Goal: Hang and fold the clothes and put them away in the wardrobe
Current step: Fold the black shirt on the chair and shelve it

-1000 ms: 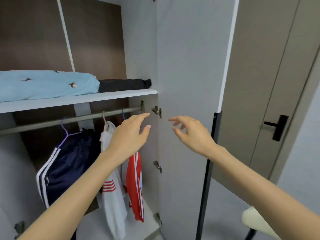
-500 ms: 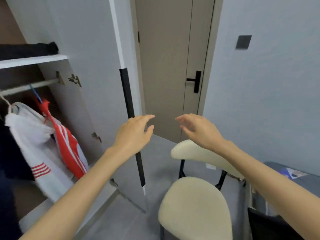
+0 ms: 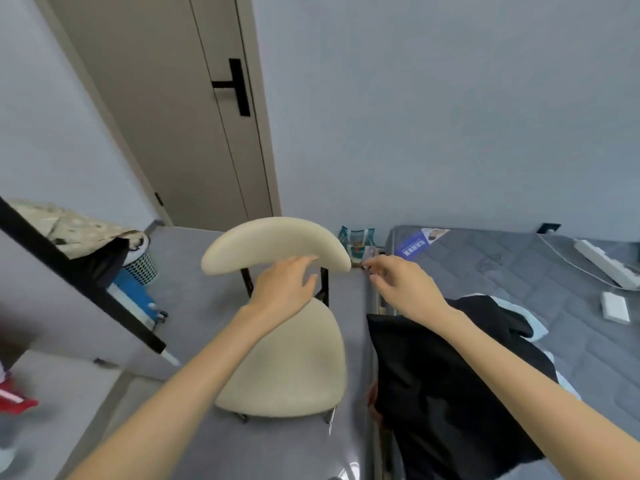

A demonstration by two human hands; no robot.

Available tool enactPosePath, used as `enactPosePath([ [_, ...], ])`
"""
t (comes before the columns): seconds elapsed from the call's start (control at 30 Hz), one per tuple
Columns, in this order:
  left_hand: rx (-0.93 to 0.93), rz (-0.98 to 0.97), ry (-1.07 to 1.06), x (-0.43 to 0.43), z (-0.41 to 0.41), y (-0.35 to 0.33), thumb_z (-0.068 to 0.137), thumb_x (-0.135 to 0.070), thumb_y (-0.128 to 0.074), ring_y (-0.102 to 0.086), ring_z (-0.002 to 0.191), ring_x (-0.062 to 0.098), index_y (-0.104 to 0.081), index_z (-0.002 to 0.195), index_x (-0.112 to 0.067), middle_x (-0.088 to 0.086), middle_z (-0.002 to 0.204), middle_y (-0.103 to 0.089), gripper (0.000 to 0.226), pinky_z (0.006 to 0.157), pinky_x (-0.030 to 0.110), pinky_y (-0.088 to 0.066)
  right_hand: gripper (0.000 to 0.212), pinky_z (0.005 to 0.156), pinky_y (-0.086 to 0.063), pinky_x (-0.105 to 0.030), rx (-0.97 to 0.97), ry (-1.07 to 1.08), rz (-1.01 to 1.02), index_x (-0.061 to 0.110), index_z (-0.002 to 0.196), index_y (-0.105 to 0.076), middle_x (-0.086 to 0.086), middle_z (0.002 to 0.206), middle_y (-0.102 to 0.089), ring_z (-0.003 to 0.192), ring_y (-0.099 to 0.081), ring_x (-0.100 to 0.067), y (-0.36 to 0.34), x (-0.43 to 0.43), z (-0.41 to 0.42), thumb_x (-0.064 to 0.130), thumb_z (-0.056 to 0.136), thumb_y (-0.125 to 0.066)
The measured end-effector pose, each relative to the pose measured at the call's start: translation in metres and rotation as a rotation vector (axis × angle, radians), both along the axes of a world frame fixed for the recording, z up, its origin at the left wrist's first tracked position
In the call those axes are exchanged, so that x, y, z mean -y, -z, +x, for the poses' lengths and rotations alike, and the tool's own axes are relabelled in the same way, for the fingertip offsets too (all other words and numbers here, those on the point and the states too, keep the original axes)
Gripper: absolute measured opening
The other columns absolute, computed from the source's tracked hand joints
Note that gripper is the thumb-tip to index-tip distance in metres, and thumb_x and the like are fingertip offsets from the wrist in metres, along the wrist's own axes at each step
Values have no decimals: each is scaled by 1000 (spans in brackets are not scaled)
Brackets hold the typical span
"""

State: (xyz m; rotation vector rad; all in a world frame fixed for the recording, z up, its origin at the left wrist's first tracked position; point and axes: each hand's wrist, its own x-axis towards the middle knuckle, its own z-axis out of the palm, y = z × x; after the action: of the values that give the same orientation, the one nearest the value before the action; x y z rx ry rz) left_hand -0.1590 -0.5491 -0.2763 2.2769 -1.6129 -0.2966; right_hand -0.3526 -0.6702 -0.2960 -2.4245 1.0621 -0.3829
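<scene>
Swung right to chair (image 3: 294, 368), bed (image 3: 502, 271) | left hand (image 3: 282, 289), right hand (image 3: 403, 289) outstretched | both relaxed, empty

Black garment (image 3: 446, 375), cream chair (image 3: 291, 362), grey mattress (image 3: 519, 268)

Pale blue-grey painted walls (image 3: 433, 116). Taupe flat door (image 3: 166, 116), black bar handle (image 3: 235, 86). Grey floor (image 3: 194, 271). Cream padded chair (image 3: 294, 362) just beside grey quilted mattress (image 3: 519, 271); white power strip (image 3: 602, 261) on it.

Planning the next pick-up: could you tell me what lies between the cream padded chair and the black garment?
In the head view, only a narrow strip of bare grey floor separates the cream padded chair from the black garment.
</scene>
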Motion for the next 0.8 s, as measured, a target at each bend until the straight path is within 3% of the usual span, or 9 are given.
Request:
enactPosePath([
  [0.13, -55, 118, 108, 31, -38, 43, 98, -30, -43, -49, 124, 24, -42, 142, -26, 3, 137, -52, 44, 97, 40, -44, 30, 79, -49, -30, -17, 122, 97, 27, 124, -59, 6, 115, -62, 92, -56, -10, 45, 3, -55, 22, 96, -52],
  [0.33, -102, 226, 245, 62, -86, 100, 99, -30, -42, -48, 125, 24, -38, 144, -26, 3, 138, -51, 46, 97, 38, -44, 34, 89, -46, -35, -125, 336, 171, 24, 128, -57, 3, 131, -54, 116, -49, -21, 127, -8, -126, 23, 95, -55],
  [0.5, -167, 280, 307, 86, -120, 142, 99, -29, -44, -50, 122, 21, -36, 145, -26, 1, 138, -50, 46, 97, 36, -45, 49, 97, -43, -43, -253, 569, 227, 22, 140, -43, -5, 146, -37, 128, -36, -31, 177, 7, -170, 24, 93, -56],
  [0.7, -199, 343, 351, 135, -152, 175, 100, -28, -44, -46, 128, 21, -36, 145, -24, 1, 144, -45, 46, 102, 36, -42, 62, 115, -26, -52, -234, 804, 240, 18, 147, -31, -11, 157, -22, 144, -20, -30, 217, 64, -210, 19, 91, -58],
  [0.8, -199, 349, 366, 162, -165, 186, 100, -27, -44, -47, 127, 19, -36, 145, -25, 1, 144, -45, 46, 100, 34, -42, 66, 116, -18, -53, -251, 877, 299, 16, 149, -25, -9, 157, -25, 144, -23, -29, 240, 92, -223, 19, 92, -58],
])
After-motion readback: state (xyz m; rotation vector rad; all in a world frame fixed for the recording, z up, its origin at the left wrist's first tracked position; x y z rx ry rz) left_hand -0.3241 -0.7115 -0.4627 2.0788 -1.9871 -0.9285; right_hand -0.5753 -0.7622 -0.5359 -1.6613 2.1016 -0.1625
